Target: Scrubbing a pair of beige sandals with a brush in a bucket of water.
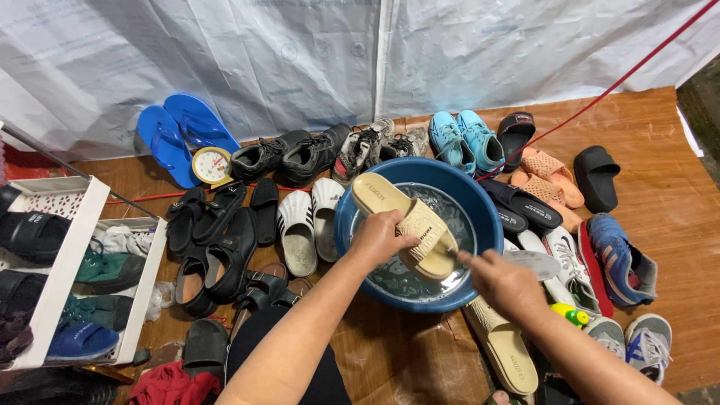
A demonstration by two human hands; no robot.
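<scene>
From the head camera, the left hand (377, 236) is curled around the strap of a beige slide sandal (405, 223), propping it slantwise across a blue basin (346, 217) so its sole sits over the water. The right hand (504, 281) is closed around the handle of a brush (534, 262), which lies over the basin's right rim, just beside the sandal's heel. The matching beige sandal (504, 346) lies on the brown floor sheet (660, 187) just below the basin, among many other shoes.

White plastic sheeting (300, 52) is hanging as the back wall, behind a brown wooden floor (660, 187). Left of the floor, a white shoe rack (71, 247) is standing.
</scene>
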